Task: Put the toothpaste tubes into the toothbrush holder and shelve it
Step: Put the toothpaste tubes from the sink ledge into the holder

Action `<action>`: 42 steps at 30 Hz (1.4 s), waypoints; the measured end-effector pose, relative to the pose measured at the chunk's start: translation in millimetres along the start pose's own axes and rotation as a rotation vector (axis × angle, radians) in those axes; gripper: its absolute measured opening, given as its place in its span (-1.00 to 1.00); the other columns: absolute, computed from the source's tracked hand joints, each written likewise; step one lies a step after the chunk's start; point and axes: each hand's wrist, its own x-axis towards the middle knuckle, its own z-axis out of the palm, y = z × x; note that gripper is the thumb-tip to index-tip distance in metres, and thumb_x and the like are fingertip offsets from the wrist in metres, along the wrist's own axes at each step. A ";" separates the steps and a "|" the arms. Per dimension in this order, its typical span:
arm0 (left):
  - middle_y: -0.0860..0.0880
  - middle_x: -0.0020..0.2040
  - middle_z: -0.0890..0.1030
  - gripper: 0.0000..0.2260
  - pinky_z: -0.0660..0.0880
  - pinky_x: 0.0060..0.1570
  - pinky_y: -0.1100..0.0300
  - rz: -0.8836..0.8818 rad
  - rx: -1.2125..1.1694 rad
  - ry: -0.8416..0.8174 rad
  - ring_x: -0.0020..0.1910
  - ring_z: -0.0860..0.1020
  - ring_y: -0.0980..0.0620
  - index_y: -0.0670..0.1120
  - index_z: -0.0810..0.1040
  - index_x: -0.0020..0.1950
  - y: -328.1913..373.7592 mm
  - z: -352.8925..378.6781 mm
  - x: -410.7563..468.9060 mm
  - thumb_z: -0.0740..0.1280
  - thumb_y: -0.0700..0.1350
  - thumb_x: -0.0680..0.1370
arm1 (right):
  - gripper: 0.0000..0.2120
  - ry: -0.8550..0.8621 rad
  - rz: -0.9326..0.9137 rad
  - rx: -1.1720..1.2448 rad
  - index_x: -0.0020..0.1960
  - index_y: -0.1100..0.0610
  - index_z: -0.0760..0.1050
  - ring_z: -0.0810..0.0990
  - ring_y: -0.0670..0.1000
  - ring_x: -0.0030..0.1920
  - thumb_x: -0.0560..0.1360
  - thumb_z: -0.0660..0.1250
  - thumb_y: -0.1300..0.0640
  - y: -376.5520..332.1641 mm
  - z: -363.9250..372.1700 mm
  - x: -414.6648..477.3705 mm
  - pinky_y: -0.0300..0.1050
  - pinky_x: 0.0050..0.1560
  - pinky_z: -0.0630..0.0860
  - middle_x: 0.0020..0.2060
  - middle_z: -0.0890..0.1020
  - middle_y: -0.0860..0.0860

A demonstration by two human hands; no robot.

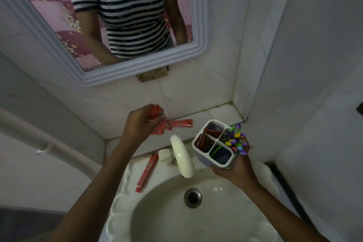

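Above the sink (125, 186), two hands (140, 122), one holder (214, 144), five red tubes (147, 172).

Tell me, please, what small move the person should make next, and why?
Probably carry the left hand, which grips a red toothpaste tube, across to the toothbrush holder held in the right hand and drop it into a compartment. Red tubes already stand in the holder, while others lie on the ledge and sink rim.
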 end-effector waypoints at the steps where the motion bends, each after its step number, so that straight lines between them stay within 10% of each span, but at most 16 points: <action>1: -0.03 -0.08 0.73 -0.82 0.63 -0.06 0.19 0.008 -0.114 0.010 -0.13 0.70 0.08 -0.11 0.66 0.07 20.8 -2.8 0.8 0.47 -0.14 0.48 | 0.09 0.006 0.003 0.010 0.49 0.17 0.30 0.57 -0.13 0.38 0.10 0.78 0.06 -0.7 -0.6 -0.5 -0.23 0.30 0.59 0.36 0.56 -0.02; 7: -0.04 -0.05 0.72 -0.84 0.65 -0.01 0.19 0.054 -0.313 -0.279 -0.09 0.72 0.08 -0.13 0.64 0.04 95.1 3.5 -2.1 0.46 -0.19 0.48 | 0.07 0.026 -0.029 0.038 0.49 0.26 0.28 0.54 -0.29 0.34 0.12 0.76 0.24 -3.1 0.0 -1.7 -0.47 0.25 0.51 0.35 0.55 0.01; 13: 0.03 -0.09 0.74 -0.75 0.65 0.00 0.06 0.097 0.024 -0.429 -0.13 0.70 0.11 0.00 0.70 0.01 84.6 38.7 4.6 0.54 0.02 0.37 | 0.05 0.007 -0.014 0.008 0.46 0.28 0.34 0.58 -0.15 0.35 0.11 0.74 0.02 -1.7 -1.3 -1.4 -0.42 0.25 0.53 0.33 0.59 0.06; 17: 0.04 -0.08 0.74 -0.72 0.59 -0.06 0.27 -0.003 -0.031 -0.264 -0.15 0.68 0.17 -0.04 0.70 0.05 53.1 30.6 13.8 0.50 0.07 0.42 | 0.06 -0.001 0.016 -0.001 0.47 0.22 0.35 0.61 -0.11 0.34 0.09 0.78 0.05 5.1 -0.3 1.0 -0.25 0.27 0.61 0.33 0.60 0.01; 20: 0.00 0.04 0.72 -0.83 0.59 0.05 0.12 -0.143 0.206 -0.082 -0.01 0.68 0.03 0.01 0.68 0.07 -10.4 31.0 23.2 0.39 -0.06 0.51 | 0.08 -0.009 0.029 0.002 0.48 0.20 0.33 0.60 -0.11 0.35 0.09 0.79 0.10 7.6 1.5 1.6 -0.26 0.25 0.62 0.34 0.59 -0.01; 26: -0.05 0.44 0.44 -0.52 0.42 0.29 0.04 -0.283 0.732 -0.461 0.40 0.42 -0.09 0.01 0.35 0.46 -106.7 52.0 10.1 0.28 -0.13 0.53 | 0.17 -0.010 0.028 0.039 0.55 0.19 0.24 0.56 -0.12 0.40 0.10 0.79 0.06 8.0 1.0 0.8 -0.21 0.33 0.59 0.40 0.55 0.00; 30: -0.06 0.05 0.64 -0.81 0.59 -0.06 0.04 -0.114 0.908 -0.358 0.03 0.64 -0.11 0.01 0.56 0.12 -128.6 58.9 7.3 0.34 -0.04 0.52 | 0.16 0.004 -0.008 0.013 0.55 0.23 0.22 0.55 -0.18 0.40 0.11 0.78 0.17 6.2 1.0 -0.9 -0.37 0.28 0.55 0.40 0.54 0.01; 34: -0.10 0.06 0.64 -0.79 0.59 -0.01 0.05 -0.190 0.735 -0.491 0.06 0.61 -0.13 -0.03 0.51 0.10 -96.1 48.0 13.0 0.33 -0.02 0.49 | 0.18 0.016 -0.018 0.022 0.55 0.21 0.20 0.55 -0.14 0.40 0.10 0.79 0.19 2.4 0.0 -1.3 -0.36 0.30 0.55 0.40 0.54 0.02; 42: 0.01 -0.19 0.69 -0.75 0.65 -0.22 0.17 -0.080 -0.255 -0.203 -0.23 0.71 0.10 -0.15 0.50 -0.04 44.7 25.9 36.4 0.53 -0.19 0.39 | 0.18 0.017 -0.023 0.014 0.55 0.19 0.21 0.56 -0.19 0.37 0.09 0.79 0.16 -1.8 -0.9 -3.6 -0.33 0.28 0.58 0.38 0.55 -0.01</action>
